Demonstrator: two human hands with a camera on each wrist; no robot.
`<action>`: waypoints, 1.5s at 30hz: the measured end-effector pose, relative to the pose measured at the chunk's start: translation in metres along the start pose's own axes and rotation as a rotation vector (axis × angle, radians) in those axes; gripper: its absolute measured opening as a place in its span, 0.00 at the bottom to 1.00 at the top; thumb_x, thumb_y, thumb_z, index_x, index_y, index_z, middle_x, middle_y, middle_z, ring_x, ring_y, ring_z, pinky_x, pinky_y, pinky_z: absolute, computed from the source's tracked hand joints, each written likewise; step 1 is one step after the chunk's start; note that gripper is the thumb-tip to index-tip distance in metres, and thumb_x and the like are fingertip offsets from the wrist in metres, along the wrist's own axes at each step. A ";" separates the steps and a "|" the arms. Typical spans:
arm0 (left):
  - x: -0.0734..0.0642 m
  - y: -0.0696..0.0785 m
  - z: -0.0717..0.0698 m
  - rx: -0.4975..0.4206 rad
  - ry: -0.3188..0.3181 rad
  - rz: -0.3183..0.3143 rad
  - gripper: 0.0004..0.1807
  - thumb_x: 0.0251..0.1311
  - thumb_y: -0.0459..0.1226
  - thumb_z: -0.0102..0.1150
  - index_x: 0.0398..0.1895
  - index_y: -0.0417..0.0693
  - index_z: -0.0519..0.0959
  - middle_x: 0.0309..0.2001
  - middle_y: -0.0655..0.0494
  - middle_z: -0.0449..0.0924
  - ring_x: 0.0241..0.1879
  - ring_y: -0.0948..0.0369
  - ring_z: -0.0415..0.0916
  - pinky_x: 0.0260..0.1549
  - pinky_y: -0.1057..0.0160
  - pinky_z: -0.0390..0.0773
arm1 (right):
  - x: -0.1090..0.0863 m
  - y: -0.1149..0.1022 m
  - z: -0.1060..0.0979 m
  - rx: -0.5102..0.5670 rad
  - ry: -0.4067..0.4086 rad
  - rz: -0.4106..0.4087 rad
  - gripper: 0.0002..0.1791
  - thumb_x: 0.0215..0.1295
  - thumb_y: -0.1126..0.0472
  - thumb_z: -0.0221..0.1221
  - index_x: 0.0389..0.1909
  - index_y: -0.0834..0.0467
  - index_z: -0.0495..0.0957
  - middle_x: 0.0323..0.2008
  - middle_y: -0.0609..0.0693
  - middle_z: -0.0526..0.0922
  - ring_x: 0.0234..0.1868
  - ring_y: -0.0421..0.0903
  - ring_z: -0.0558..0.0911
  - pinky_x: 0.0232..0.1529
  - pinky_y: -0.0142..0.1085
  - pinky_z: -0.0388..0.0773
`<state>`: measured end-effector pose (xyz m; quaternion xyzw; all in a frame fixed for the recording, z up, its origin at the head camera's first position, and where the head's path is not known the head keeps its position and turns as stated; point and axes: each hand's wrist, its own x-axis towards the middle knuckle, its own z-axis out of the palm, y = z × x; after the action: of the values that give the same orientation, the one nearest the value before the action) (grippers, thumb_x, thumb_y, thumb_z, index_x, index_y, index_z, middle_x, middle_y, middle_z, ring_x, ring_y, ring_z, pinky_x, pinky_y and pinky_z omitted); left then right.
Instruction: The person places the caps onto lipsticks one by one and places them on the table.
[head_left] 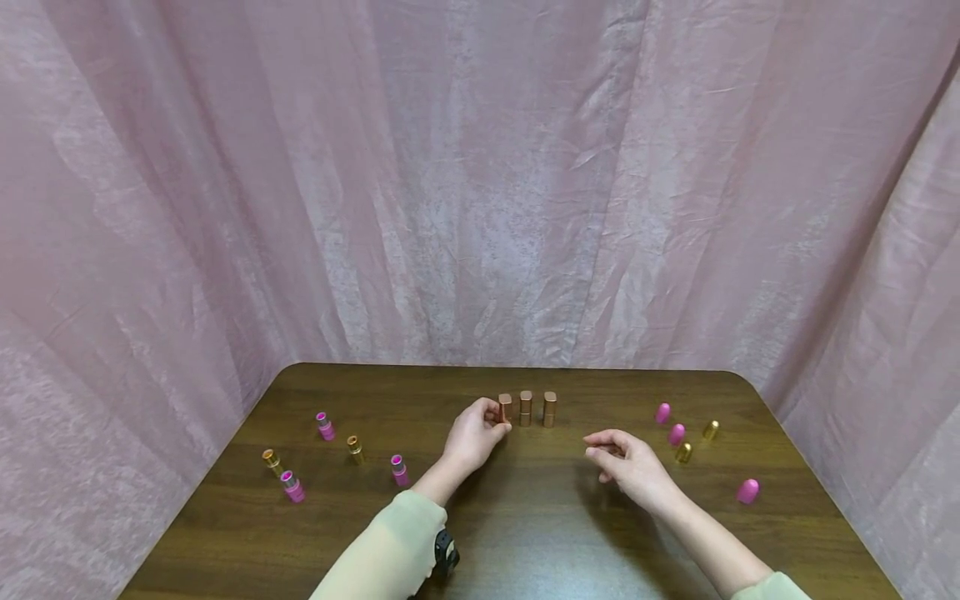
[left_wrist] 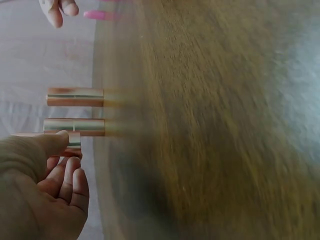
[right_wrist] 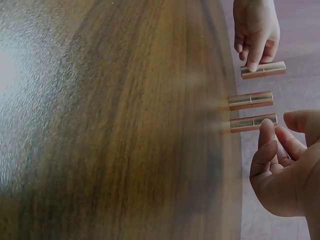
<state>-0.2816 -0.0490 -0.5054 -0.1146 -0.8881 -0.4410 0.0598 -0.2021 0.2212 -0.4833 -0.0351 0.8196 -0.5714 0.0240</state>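
Three rose-gold lipstick tubes with their caps on are lined up near the middle of the table's far side. My left hand (head_left: 472,437) pinches the leftmost lipstick (head_left: 505,407) between thumb and fingers. In the left wrist view its bottom end (left_wrist: 74,143) shows past the thumb, held off the table. To its right, the middle lipstick (head_left: 526,410) and the right lipstick (head_left: 550,411) stand upright. My right hand (head_left: 633,468) hovers over the table right of the row, fingers loosely bent, holding nothing. In the right wrist view, this hand (right_wrist: 285,175) overlaps the right lipstick without gripping it.
On the left side of the wooden table (head_left: 517,550) stand several uncapped pink tubes (head_left: 294,488) and gold tubes (head_left: 356,451). Several rounded pink caps (head_left: 747,492) and gold caps (head_left: 683,453) stand on the right. A pink curtain (head_left: 495,192) hangs behind.
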 end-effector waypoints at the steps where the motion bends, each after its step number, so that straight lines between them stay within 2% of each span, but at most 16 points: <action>1: 0.001 -0.001 0.002 0.002 0.002 -0.007 0.11 0.61 0.34 0.71 0.44 0.44 0.79 0.38 0.56 0.83 0.38 0.61 0.81 0.39 0.60 0.79 | 0.000 0.001 0.000 -0.003 -0.001 -0.002 0.20 0.69 0.60 0.64 0.57 0.66 0.78 0.42 0.58 0.83 0.30 0.48 0.80 0.26 0.35 0.75; 8: 0.012 -0.009 0.009 0.055 0.044 -0.034 0.11 0.58 0.34 0.73 0.41 0.44 0.80 0.35 0.56 0.84 0.36 0.59 0.81 0.38 0.56 0.79 | 0.000 0.006 0.000 -0.037 -0.015 -0.039 0.18 0.69 0.62 0.64 0.56 0.68 0.78 0.41 0.59 0.83 0.29 0.48 0.81 0.35 0.40 0.80; 14: 0.017 -0.014 0.011 0.081 0.060 -0.069 0.11 0.58 0.34 0.73 0.41 0.45 0.81 0.35 0.57 0.85 0.37 0.58 0.82 0.40 0.55 0.79 | -0.002 0.009 0.000 -0.052 -0.026 -0.044 0.18 0.69 0.63 0.64 0.55 0.68 0.78 0.39 0.59 0.83 0.28 0.49 0.81 0.34 0.41 0.81; 26: 0.021 -0.016 0.015 0.078 0.076 -0.086 0.11 0.57 0.34 0.74 0.41 0.43 0.82 0.38 0.53 0.84 0.41 0.54 0.81 0.44 0.52 0.79 | -0.004 0.010 0.000 -0.056 -0.034 -0.034 0.18 0.69 0.62 0.64 0.55 0.67 0.78 0.40 0.58 0.84 0.28 0.48 0.81 0.34 0.41 0.80; 32: 0.022 -0.017 0.015 0.082 0.070 -0.112 0.11 0.58 0.34 0.73 0.42 0.43 0.83 0.36 0.54 0.83 0.40 0.54 0.80 0.44 0.52 0.79 | -0.005 0.010 0.000 -0.051 -0.047 -0.034 0.19 0.70 0.61 0.64 0.56 0.67 0.78 0.40 0.58 0.83 0.29 0.49 0.81 0.34 0.41 0.80; 37: 0.022 -0.017 0.014 0.080 0.069 -0.110 0.12 0.57 0.33 0.73 0.42 0.42 0.82 0.35 0.54 0.83 0.39 0.54 0.80 0.44 0.52 0.78 | -0.005 0.011 0.001 -0.052 -0.057 -0.045 0.19 0.70 0.61 0.63 0.56 0.68 0.78 0.40 0.59 0.83 0.29 0.50 0.81 0.33 0.41 0.80; 41: 0.020 -0.016 0.014 0.082 0.065 -0.127 0.16 0.56 0.34 0.74 0.46 0.42 0.81 0.38 0.53 0.83 0.42 0.53 0.80 0.46 0.51 0.78 | -0.005 0.012 0.002 -0.050 -0.057 -0.037 0.19 0.70 0.61 0.63 0.56 0.68 0.78 0.40 0.60 0.83 0.29 0.50 0.81 0.33 0.40 0.80; 45: 0.017 -0.012 0.011 0.062 0.071 -0.155 0.27 0.57 0.39 0.74 0.59 0.42 0.77 0.48 0.48 0.79 0.48 0.50 0.79 0.49 0.48 0.77 | -0.007 0.012 -0.001 -0.057 -0.037 -0.022 0.19 0.70 0.61 0.64 0.56 0.66 0.78 0.40 0.58 0.83 0.30 0.50 0.81 0.34 0.41 0.80</action>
<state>-0.3016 -0.0441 -0.5178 -0.0277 -0.9048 -0.4206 0.0604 -0.1958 0.2268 -0.4944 -0.0553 0.8345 -0.5474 0.0317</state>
